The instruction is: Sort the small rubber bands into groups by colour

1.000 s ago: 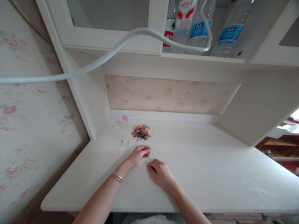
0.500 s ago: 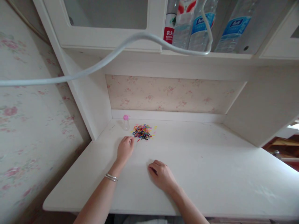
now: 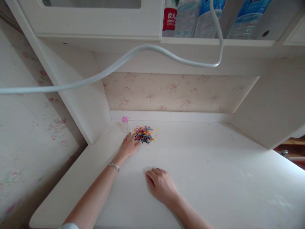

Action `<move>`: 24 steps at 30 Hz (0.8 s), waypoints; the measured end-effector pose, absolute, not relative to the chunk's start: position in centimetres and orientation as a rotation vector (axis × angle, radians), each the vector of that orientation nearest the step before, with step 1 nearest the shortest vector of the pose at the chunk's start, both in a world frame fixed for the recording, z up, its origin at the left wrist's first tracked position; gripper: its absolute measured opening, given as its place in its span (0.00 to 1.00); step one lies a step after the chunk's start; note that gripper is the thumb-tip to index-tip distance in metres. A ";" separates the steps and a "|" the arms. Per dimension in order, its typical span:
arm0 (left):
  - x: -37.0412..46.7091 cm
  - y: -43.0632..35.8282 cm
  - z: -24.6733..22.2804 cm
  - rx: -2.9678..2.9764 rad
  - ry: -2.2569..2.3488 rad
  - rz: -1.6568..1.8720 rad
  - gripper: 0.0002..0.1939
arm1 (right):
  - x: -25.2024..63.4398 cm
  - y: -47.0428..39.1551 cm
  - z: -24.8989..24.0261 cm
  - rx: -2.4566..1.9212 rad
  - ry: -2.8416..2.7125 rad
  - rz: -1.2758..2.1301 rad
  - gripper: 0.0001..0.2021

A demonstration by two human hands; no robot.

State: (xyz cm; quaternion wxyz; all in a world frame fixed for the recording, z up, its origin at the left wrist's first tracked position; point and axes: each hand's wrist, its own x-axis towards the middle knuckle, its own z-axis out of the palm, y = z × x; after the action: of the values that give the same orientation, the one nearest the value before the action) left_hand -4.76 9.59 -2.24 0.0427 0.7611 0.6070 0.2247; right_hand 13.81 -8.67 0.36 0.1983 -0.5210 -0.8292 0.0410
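A pile of small multicoloured strips, which look like little rubber bands [image 3: 144,134], lies toward the back left of the white desk [image 3: 190,152]. My left hand [image 3: 128,145] reaches to the pile's left edge with its fingers stretched out and apart; nothing shows in it. Just behind its fingertips stands a small clear bottle [image 3: 125,127] with a pink cap [image 3: 125,119]. Nearer to me, my right hand [image 3: 160,184] rests on the desktop, its fingers curled in a loose fist. No object is visible in that fist.
A white cable [image 3: 147,47] hangs across the upper view, in front of the cabinet [image 3: 100,24]. Several plastic bottles [image 3: 187,20] stand on the open shelf above. White side panels [image 3: 269,105] and a floral back wall [image 3: 152,92] enclose the desk's rear.
My left hand has gone from curled to stretched out and moved forward to the pile. My right hand stays curled and has shifted slightly left and nearer. The view has tilted down.
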 end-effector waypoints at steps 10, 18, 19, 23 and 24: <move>-0.4 18.3 -0.5 2.408 1.680 0.595 0.34 | 13.7 -8.3 0.5 -1.457 -2.341 0.116 0.08; 0.4 21.1 -0.4 2.340 1.743 0.448 0.38 | 13.5 -7.8 0.6 -1.471 -2.350 0.133 0.08; 0.5 21.0 -0.3 2.353 1.722 0.427 0.36 | 13.6 -7.8 0.6 -1.473 -2.351 0.138 0.08; 1.0 20.2 0.3 2.443 1.599 0.373 0.30 | 13.6 -7.6 0.8 -1.486 -2.353 0.159 0.09; 1.1 19.8 0.4 2.465 1.571 0.371 0.29 | 13.6 -7.7 0.9 -1.488 -2.354 0.161 0.09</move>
State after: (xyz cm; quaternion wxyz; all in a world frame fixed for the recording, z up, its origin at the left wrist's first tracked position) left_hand 1.12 19.80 0.41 0.0975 0.8325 0.5308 0.1253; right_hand 13.61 -7.66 0.86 0.1752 -0.5251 -0.8309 0.0567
